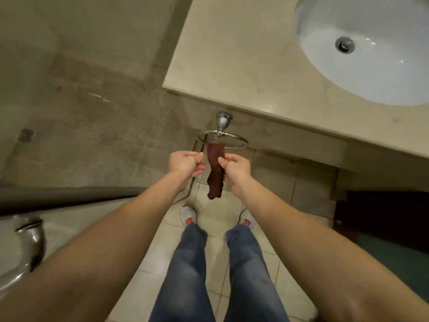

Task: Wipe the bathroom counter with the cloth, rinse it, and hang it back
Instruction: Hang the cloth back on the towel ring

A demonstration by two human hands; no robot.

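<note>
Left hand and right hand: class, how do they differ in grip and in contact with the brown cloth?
The right hand pinches the brown cloth between thumb and fingers; the left hand is curled shut beside it, with no clear hold on it visible. The right hand sits at the cloth's right edge, the left hand just off its left edge. Both are raised at the same height below the towel ring, over which the cloth hangs.

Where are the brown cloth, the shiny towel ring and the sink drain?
brown cloth (214, 173): head view, middle of the hanging strip.
towel ring (241, 143): head view, right side of the hoop.
sink drain (345, 44): head view, metal stopper.
</note>
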